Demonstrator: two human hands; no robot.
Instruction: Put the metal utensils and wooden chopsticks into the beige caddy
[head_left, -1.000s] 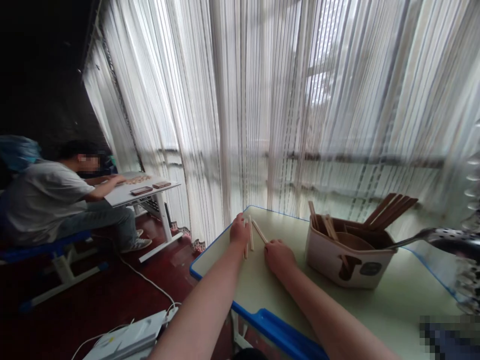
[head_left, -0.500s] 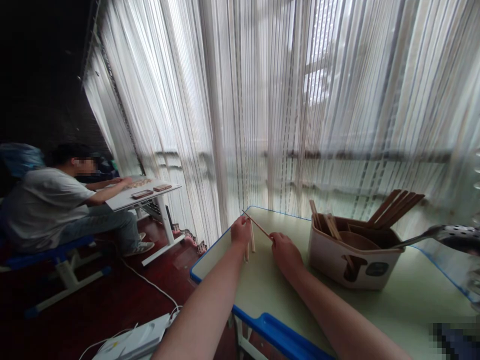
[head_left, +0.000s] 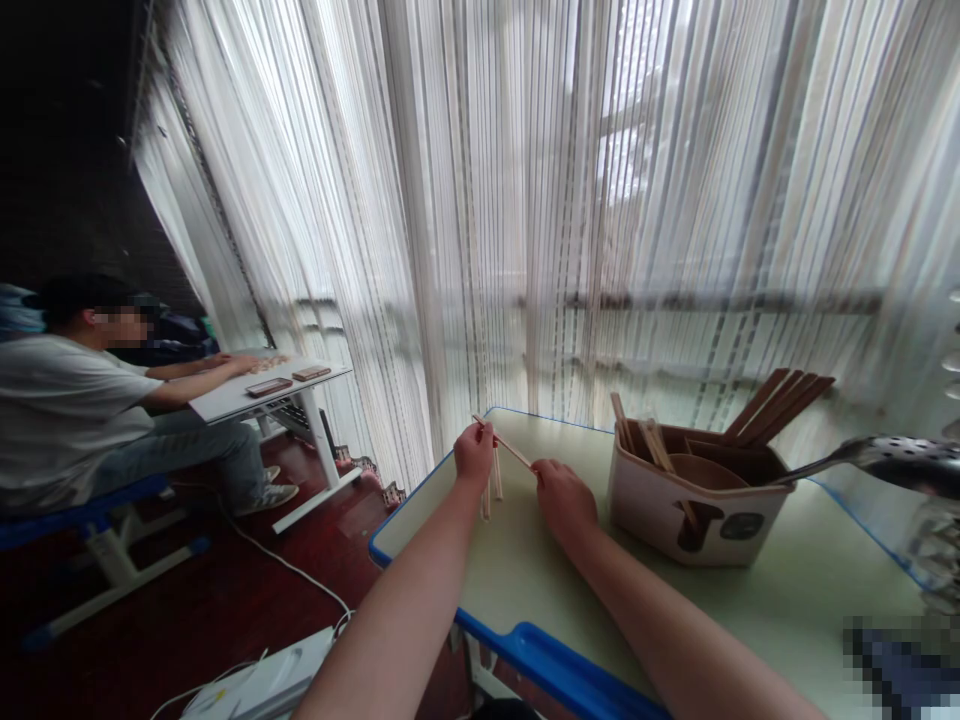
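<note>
A slim wooden chopstick [head_left: 513, 452] slants between my two hands above the pale tabletop [head_left: 517, 575]. Its far end is in the closed fingers of my left hand [head_left: 474, 453]. My right hand [head_left: 565, 497] is closed around the nearer end. Below and just right of my left hand, a couple more chopsticks [head_left: 486, 498] lie on the table, their upper ends partly hidden by that hand. Right of my right hand stands a divided utensil box [head_left: 652, 510], with chopsticks [head_left: 657, 445] leaning in its left part.
Dark wooden sticks [head_left: 780, 405] and a perforated metal spoon [head_left: 896, 460] jut from the box to the right. The table has a raised blue edge [head_left: 555, 660]. Sheer curtains [head_left: 510, 200] hang behind it. At left, a person [head_left: 67, 400] sits at another table [head_left: 225, 402].
The view has turned slightly, so the table, box and seated person appear shifted left. Both hands keep hold of the same chopstick, in nearly the same pose.
</note>
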